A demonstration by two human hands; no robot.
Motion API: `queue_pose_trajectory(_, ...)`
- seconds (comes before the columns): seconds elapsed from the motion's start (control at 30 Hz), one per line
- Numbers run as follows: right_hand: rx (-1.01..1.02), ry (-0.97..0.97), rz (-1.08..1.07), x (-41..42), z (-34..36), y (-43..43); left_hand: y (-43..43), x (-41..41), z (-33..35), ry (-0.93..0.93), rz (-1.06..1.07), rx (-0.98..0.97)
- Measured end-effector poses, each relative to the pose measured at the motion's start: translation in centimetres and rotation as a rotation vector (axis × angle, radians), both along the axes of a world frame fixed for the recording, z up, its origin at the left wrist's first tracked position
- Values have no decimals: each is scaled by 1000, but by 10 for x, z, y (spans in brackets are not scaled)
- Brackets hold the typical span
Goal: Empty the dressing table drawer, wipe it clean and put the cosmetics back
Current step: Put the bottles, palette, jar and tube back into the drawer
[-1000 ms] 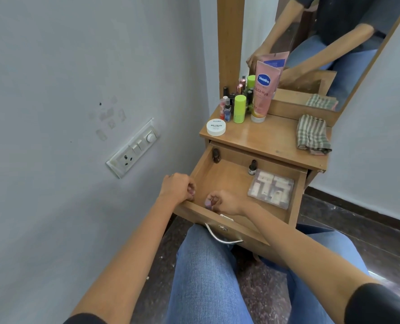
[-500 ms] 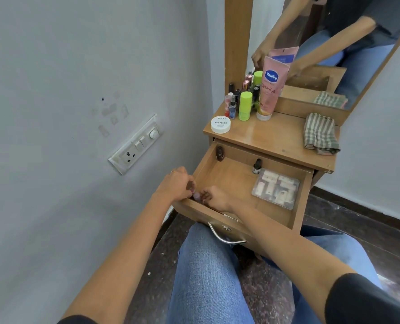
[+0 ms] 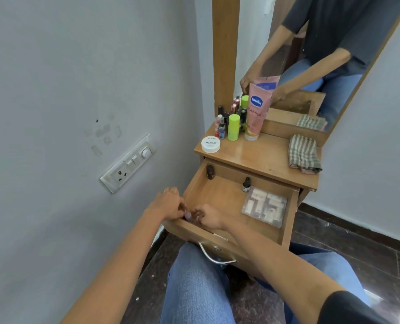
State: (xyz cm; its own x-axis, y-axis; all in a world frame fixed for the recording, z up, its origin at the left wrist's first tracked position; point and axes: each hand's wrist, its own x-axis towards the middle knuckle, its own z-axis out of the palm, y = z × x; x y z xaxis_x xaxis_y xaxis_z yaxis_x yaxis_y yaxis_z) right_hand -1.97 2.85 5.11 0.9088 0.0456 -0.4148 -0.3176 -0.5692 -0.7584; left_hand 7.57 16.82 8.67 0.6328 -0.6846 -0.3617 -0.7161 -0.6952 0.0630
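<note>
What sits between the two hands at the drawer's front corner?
Head view: a small pale purple item, pinched between left hand and right hand inside the drawer. Too small to identify.

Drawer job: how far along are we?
Partly emptied: several cosmetics stand on the tabletop. In hand: both hands, left hand and right hand, meet on a small purple item at the drawer front. Left: dark bottle, dropper bottle, clear case, wiping with the cloth, refilling.
</note>
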Motion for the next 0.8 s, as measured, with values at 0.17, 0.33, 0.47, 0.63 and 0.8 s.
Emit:
queue_pose_trajectory(0.17,-19,12,50,-2,4,4,-2,1,4,8,-30,75)
queue_pose_trajectory(0.33,-28,23,46,-3,6,8,-2,0,8,34,-27,101)
queue_pose_trajectory(0.47,-40,22,47,-4,7,8,0,-1,8,81,14,59)
queue_pose_trajectory(0.63,-88,18,72,-6,11,5,4,-1,8,112,62,-35)
queue_pose_trajectory(0.8,-177,-77,66,-6,20,-20,-5,6,11,126,81,-177)
